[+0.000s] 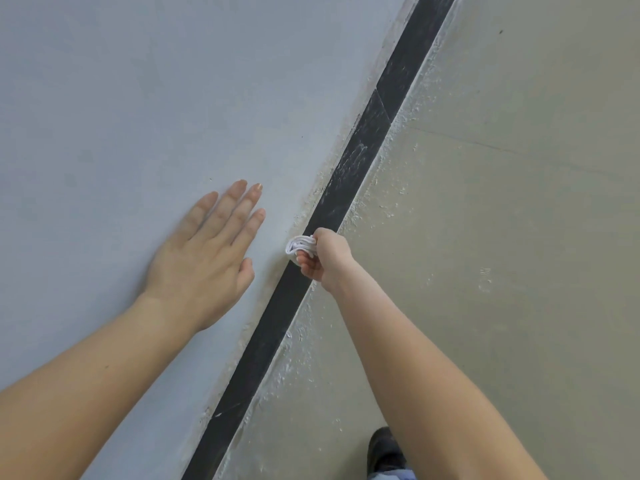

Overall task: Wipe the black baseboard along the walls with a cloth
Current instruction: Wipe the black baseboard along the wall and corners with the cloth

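Grey wall point(138, 98) meets beige floor point(502, 202) at the black baseboard point(277, 317). Right hand point(322, 259) grips a bunched white cloth point(299, 245), pressing it on the strip, likely for firm rubbing. Left hand point(204, 258), fingers straight and holding nothing, lies flat on the wall beside it, probably as a brace. Past the cloth the strip looks dusty.

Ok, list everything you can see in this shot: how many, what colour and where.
wall: one, pale grey-blue, left half of the view
baseboard: one strip, black, running diagonally between wall and floor, white smears on its far stretch
floor: one, beige, right half
specks: many, white, along the baseboard's edges
cloth: one, white, bunched against the baseboard
shoe: one, dark, bottom edge, on the floor
left hand: flat on the wall, fingers straight
right hand: grips the cloth
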A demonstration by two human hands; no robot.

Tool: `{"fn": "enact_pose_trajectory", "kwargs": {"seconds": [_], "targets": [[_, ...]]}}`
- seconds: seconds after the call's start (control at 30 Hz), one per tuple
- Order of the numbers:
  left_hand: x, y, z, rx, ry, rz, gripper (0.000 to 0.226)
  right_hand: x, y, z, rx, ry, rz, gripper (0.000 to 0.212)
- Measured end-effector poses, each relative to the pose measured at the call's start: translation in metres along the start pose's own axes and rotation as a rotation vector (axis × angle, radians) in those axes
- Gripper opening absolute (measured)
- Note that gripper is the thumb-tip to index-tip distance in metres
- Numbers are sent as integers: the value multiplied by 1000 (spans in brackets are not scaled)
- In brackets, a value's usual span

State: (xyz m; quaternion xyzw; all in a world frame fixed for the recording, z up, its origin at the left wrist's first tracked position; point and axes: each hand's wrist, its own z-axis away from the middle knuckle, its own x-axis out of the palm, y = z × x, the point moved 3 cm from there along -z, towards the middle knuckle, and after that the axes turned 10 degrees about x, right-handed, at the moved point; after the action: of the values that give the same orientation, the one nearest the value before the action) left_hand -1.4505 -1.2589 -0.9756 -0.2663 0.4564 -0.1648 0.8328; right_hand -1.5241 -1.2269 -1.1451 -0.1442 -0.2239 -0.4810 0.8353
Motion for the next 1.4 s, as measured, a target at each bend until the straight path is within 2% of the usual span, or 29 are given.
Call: {"fn": "enact_pose_trajectory", "kwargs": {"seconds": [0.2, 0.3, 0.53, 0.67, 0.83, 0.97, 1.1, 1.27, 1.4], "targets": [[-1, -10, -46, 30, -9, -154, 61, -17, -42, 2, -165, -41, -88, 22], [-3, -7, -76, 95, -30, -212, 64, -44, -55, 3, -261, 24, -101, 24], [-9, -20, -120, 97, -64, -198, 57, -80, -60, 25, -184, 240, 277, 19], [-14, -29, -126, 114, -18, -156, 56, -71, -59, 30, -132, 269, 484, 24], [-19, -34, -145, 149, 47, -195, 55, -59, -54, 20, -92, 253, 644, 13], [-26, -42, -169, 141, 49, -227, 57, -62, -39, -2, -59, 176, 575, 14], [-31, -50, -175, 142, 58, -262, 62, -55, -19, -15, 17, 105, 370, 5], [-28, -54, -172, 177, 164, -344, 59, -37, -29, -31, -10, 164, 286, 33], [-24, -54, -169, 178, 196, -339, 60, -33, -56, -32, -7, 211, 264, 25]]}}
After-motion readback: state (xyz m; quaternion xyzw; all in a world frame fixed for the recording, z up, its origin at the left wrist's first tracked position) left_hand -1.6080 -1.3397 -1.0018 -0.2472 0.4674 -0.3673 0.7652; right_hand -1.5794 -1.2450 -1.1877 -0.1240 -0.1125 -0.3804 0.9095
